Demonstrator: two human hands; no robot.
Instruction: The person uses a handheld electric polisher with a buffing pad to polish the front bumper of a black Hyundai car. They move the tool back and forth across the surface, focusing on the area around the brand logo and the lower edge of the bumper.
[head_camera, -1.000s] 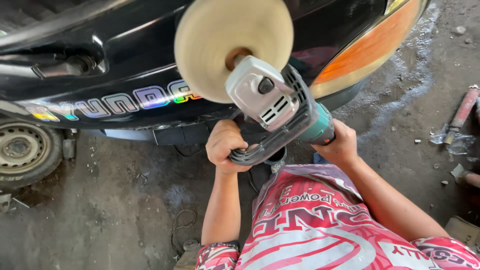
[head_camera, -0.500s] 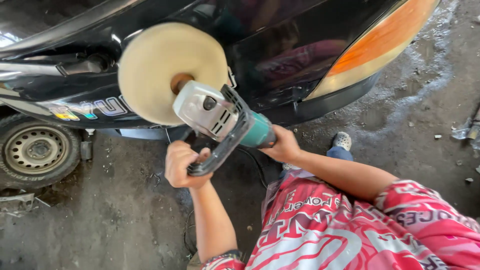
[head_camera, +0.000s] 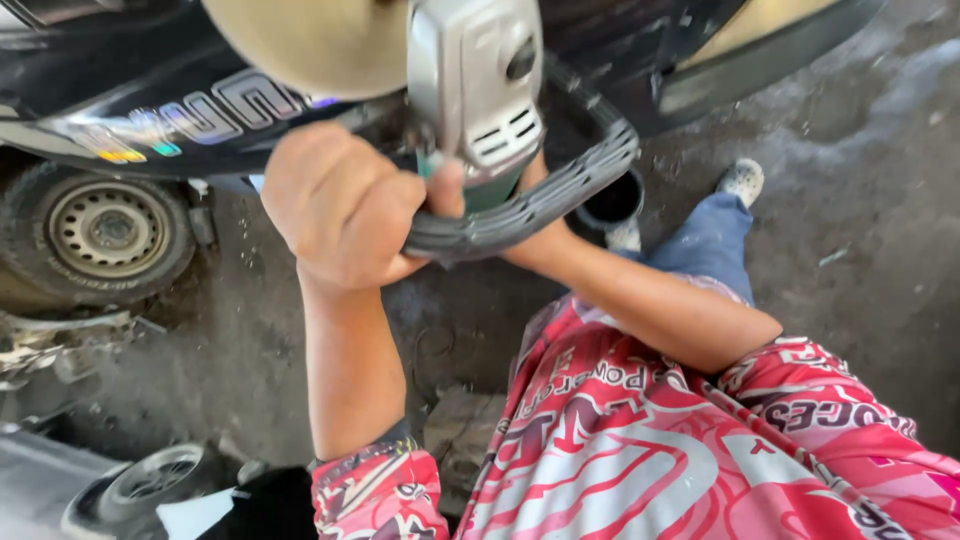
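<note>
The left hand (head_camera: 340, 205) is wrapped tight around the dark loop handle (head_camera: 540, 200) of a grey polishing machine (head_camera: 478, 85). Its round cream pad (head_camera: 305, 40) sits up against the black scooter body (head_camera: 120, 90). The right hand (head_camera: 535, 235) is mostly hidden behind the handle, so I cannot tell its grip, though it seems to be under the machine.

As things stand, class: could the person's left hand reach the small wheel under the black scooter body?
Probably not: the left hand is closed around the polisher's loop handle, and the wheel sits apart, farther left.
</note>
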